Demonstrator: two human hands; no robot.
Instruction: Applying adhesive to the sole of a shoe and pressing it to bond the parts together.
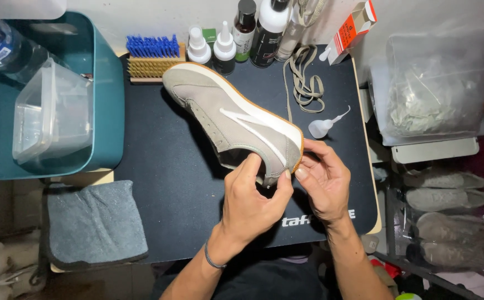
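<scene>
Heel of a grey sneaker [236, 119] is being gripped by both hands, left [250, 203] and right [322, 180] (toe raised), steadying it above the surface [164, 183].

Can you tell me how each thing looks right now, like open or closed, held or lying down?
Shoe: unlaced, heel held up by both hands.
Left hand: gripping the heel.
Right hand: pinching the heel.
Laces: loose on the mat.
Small squeeze bottle: lying down.
Grey cloth: folded.
Brush: bristles up.
Clear container: tilted in the tub.
</scene>
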